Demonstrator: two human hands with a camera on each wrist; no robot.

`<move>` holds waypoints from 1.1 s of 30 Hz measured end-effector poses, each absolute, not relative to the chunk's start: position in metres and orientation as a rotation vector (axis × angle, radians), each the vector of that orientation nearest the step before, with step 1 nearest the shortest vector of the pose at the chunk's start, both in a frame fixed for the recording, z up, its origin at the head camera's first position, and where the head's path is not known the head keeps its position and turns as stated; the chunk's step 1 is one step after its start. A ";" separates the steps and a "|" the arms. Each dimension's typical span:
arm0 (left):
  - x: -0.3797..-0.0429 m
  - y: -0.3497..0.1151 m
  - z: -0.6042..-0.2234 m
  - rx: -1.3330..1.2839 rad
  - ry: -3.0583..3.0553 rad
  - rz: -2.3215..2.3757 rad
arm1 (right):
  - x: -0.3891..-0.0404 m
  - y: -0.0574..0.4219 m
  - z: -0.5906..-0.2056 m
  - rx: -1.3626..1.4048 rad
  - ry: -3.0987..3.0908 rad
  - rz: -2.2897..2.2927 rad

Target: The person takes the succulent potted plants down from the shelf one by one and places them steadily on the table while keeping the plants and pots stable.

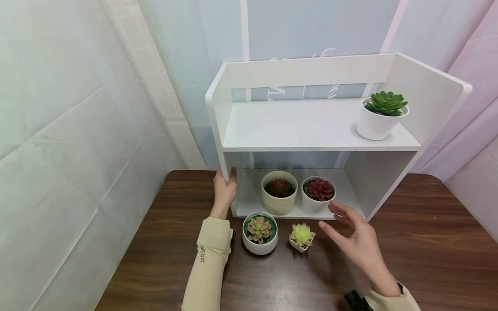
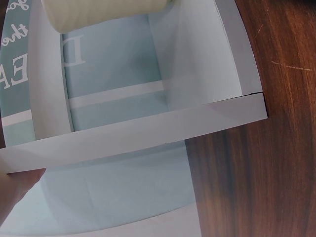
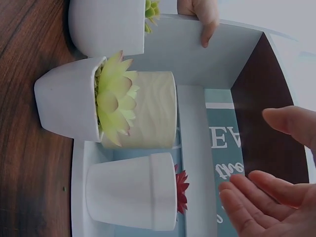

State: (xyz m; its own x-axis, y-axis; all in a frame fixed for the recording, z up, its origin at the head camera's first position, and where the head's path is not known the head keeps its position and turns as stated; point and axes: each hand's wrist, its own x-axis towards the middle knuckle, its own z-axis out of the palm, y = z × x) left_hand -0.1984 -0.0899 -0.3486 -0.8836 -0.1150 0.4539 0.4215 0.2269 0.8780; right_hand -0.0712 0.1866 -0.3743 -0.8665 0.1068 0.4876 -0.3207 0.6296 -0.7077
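Note:
My left hand [image 1: 225, 190] grips the left side panel of a white two-tier shelf [image 1: 288, 125], its thumb on the inner face. Held in the air near the shelf's lower front, my right hand [image 1: 358, 237] has thumb and fingers spread apart with nothing between them. Closest to it are a light green succulent [image 1: 301, 234] in a small white pot on the table and a dark red succulent [image 1: 320, 189] in a white pot on the lower board. Beside the red one stands a cream pot [image 1: 279, 204] with a reddish plant.
A round white bowl pot [image 1: 260, 248] with a peach-green succulent stands on the dark wooden table [image 1: 155, 259], by the left forearm. On the upper board, at the right, sits a white pot [image 1: 374, 126] with a green succulent. Behind the shelf hangs a blue-grey curtain [image 1: 186, 52].

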 end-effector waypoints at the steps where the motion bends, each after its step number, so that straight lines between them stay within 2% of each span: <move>1: -0.198 -0.090 -0.348 -0.280 -2.084 -1.696 | -0.071 0.186 -0.373 0.153 -2.350 1.166; 15: -0.197 -0.089 -0.346 -0.285 -2.083 -1.689 | -0.075 0.190 -0.352 0.194 -2.134 1.304; 33: -0.196 -0.089 -0.347 -0.282 -2.073 -1.694 | -0.078 0.199 -0.337 0.245 -2.014 1.252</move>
